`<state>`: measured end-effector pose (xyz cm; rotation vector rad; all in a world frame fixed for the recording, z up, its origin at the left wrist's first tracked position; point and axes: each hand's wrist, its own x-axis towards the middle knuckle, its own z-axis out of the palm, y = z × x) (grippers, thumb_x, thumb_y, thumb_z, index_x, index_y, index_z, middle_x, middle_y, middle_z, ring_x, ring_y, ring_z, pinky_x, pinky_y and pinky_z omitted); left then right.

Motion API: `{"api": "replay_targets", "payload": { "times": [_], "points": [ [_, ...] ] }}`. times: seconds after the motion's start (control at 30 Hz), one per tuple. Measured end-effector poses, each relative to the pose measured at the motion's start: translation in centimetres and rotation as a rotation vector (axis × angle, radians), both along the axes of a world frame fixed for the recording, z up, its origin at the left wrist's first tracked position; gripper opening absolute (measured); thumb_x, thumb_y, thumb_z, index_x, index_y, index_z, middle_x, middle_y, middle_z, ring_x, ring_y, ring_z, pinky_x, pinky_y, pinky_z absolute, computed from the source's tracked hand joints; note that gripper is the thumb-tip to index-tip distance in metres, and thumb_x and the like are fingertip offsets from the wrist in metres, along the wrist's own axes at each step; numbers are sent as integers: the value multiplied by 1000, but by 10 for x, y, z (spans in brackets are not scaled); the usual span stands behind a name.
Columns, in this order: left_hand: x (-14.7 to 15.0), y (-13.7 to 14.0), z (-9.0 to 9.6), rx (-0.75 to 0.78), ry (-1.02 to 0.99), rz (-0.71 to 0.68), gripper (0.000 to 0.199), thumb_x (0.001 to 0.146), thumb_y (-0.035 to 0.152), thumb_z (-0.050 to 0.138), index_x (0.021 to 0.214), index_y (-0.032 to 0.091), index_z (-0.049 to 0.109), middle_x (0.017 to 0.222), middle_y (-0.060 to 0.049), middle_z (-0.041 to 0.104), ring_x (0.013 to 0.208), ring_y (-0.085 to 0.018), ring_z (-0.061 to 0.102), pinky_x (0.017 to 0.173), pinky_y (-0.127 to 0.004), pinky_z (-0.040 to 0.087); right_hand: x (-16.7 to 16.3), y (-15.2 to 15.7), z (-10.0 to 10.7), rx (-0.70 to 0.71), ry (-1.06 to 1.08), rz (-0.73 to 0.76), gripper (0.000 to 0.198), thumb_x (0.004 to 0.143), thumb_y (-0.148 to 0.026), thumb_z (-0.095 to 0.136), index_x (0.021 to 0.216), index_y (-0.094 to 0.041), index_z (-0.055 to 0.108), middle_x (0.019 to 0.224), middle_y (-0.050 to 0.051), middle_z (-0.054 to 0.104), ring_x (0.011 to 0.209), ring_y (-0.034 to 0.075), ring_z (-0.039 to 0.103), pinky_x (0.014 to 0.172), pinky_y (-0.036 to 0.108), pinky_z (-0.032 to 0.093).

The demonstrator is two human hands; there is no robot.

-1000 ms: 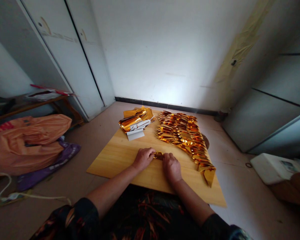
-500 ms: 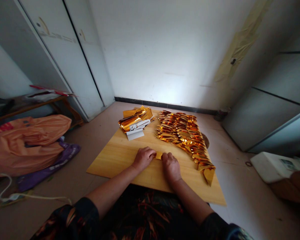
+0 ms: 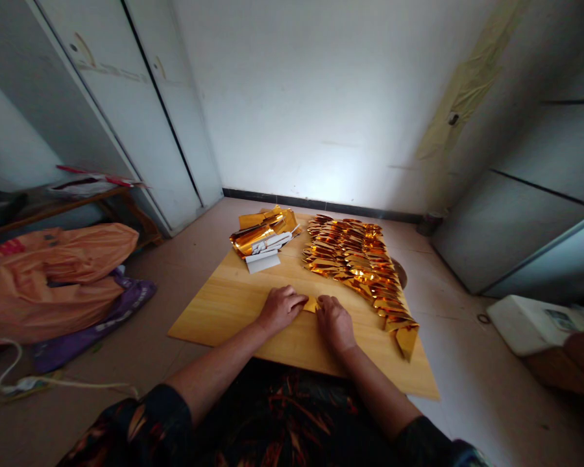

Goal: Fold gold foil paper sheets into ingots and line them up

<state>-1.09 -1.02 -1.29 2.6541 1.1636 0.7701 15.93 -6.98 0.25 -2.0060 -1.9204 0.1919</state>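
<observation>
A small piece of gold foil paper (image 3: 311, 304) lies between my hands, low over the wooden board (image 3: 224, 301). My left hand (image 3: 282, 307) pinches its left end with closed fingers. At its right end, the curled fingers of my right hand (image 3: 335, 322) are closed on it, hiding part of the paper. Beyond my right hand spread rows of folded gold foil pieces (image 3: 355, 259), overlapping down to the board's right side. Loose gold foil sheets (image 3: 263, 233) are heaped at the board's far left, with white-backed paper (image 3: 263, 261) at their front.
On the left floor lie an orange cloth-like heap (image 3: 63, 279), a purple bag (image 3: 97, 331) and a pale cord (image 3: 87, 384). Grey cabinets (image 3: 117, 97) stand at the left. A white box (image 3: 530, 324) and a grey appliance-like cabinet (image 3: 530, 214) are at the right.
The left fingers have shifted slightly right, nearer the right hand. The gold paper between them now shows a slanted, pointed outline instead of a flat strip. The piles have not moved.
</observation>
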Motion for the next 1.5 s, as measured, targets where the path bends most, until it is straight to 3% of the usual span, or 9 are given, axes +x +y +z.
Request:
{"api": "replay_targets", "payload": {
  "times": [0.13,0.3,0.4,0.7,0.83,1.03,1.33,1.5],
  "points": [
    [0,-2,4,-53,-39,42,28,78,17,65,105,22,67,85,-2,66,80,-17,59,71,-29,43,4,1,1,-17,100,-13,23,86,-13,49,104,-20,61,97,4,67,82,14,62,66,21,39],
    [-2,-3,4,-89,-74,47,6,74,12,66,77,18,67,74,0,64,73,-15,58,69,-28,41,8,-1,1,-26,125,42,20,81,-11,50,88,-21,65,88,2,66,78,13,61,64,20,37],
    [-3,-2,2,-118,-51,25,7,73,12,67,69,18,66,74,0,65,74,-15,59,69,-27,41,9,-4,3,-26,89,79,20,80,-10,50,83,-21,66,87,2,65,78,14,61,66,21,38],
    [-2,2,12,-242,57,-1,5,76,20,66,73,20,70,80,0,70,77,-16,63,72,-27,41,8,-8,17,-115,-42,92,18,88,-16,50,88,-20,68,91,5,65,85,15,61,71,22,38],
    [1,0,23,-253,199,13,17,85,26,58,76,19,69,82,-3,69,81,-17,62,72,-27,40,5,-6,20,-180,-90,34,22,93,-24,46,90,-19,67,93,6,65,86,17,62,71,24,39],
    [6,-2,33,-284,292,56,21,89,30,52,81,20,69,88,-4,70,86,-19,63,74,-29,40,-4,-7,23,-214,-125,-45,25,95,-23,42,94,-15,66,96,9,65,90,19,63,72,25,42],
    [18,5,48,-385,443,142,22,84,35,53,79,22,70,90,-4,72,86,-22,65,71,-29,43,-6,-8,28,-282,-104,-60,24,94,-21,41,96,-14,64,99,12,64,82,18,66,67,24,44],
    [22,7,54,-457,464,186,22,82,36,53,78,23,71,88,-3,73,85,-22,65,69,-28,43,-1,-2,28,-336,-57,-56,23,92,-25,44,96,-14,64,100,12,66,89,21,65,71,26,44]
  ]
}}
